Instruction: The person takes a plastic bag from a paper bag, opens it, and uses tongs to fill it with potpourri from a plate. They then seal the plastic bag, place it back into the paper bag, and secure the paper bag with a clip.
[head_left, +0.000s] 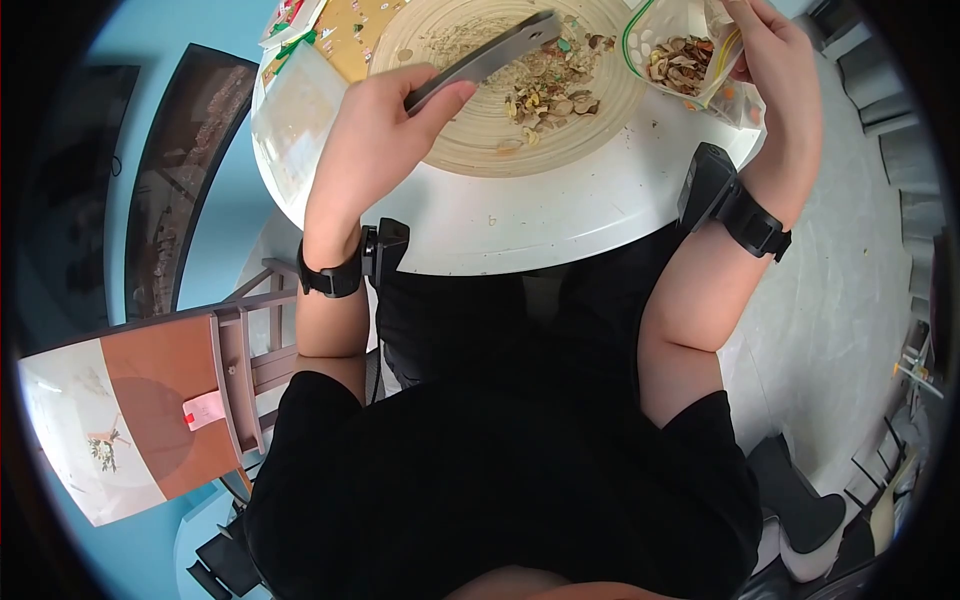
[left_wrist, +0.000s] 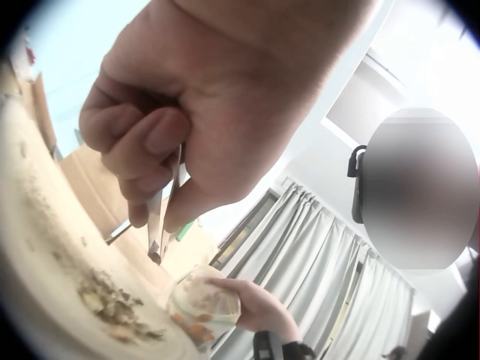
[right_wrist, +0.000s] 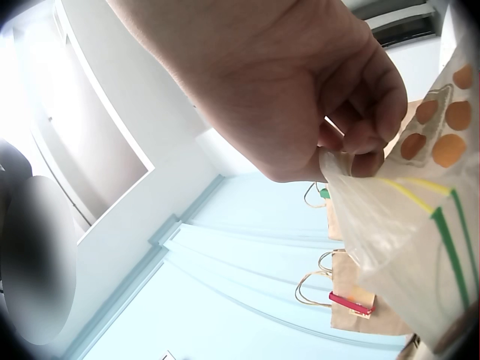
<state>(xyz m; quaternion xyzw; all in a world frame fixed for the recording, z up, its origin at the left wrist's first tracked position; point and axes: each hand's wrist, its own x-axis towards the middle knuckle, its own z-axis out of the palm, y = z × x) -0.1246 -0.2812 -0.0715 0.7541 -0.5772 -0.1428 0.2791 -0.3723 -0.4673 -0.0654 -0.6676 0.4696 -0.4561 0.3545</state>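
Note:
My left hand (head_left: 375, 135) grips metal tongs (head_left: 490, 58) between thumb and curled fingers. The tongs reach over a round wooden-looking tray (head_left: 455, 160) that holds a pile of dried flakes and petals (head_left: 545, 100). In the left wrist view the two narrow arms of the tongs (left_wrist: 157, 225) point down, close together. At the tray's right side, my right hand (head_left: 780, 65) pinches the edge of a clear zip bag (head_left: 725, 85) with a green and yellow seal. Its mouth gapes, and brown dried pieces (head_left: 680, 65) lie inside. Orange dots mark the bag (right_wrist: 375, 247) in the right wrist view.
The round white table (head_left: 500, 230) has its near edge by my lap. Left of the tray lies a clear plastic bag (head_left: 295, 115), beside a gold patterned sheet (head_left: 350, 35). A chair (head_left: 235, 370) stands to the left. Paper bags (right_wrist: 349, 304) show in the right wrist view.

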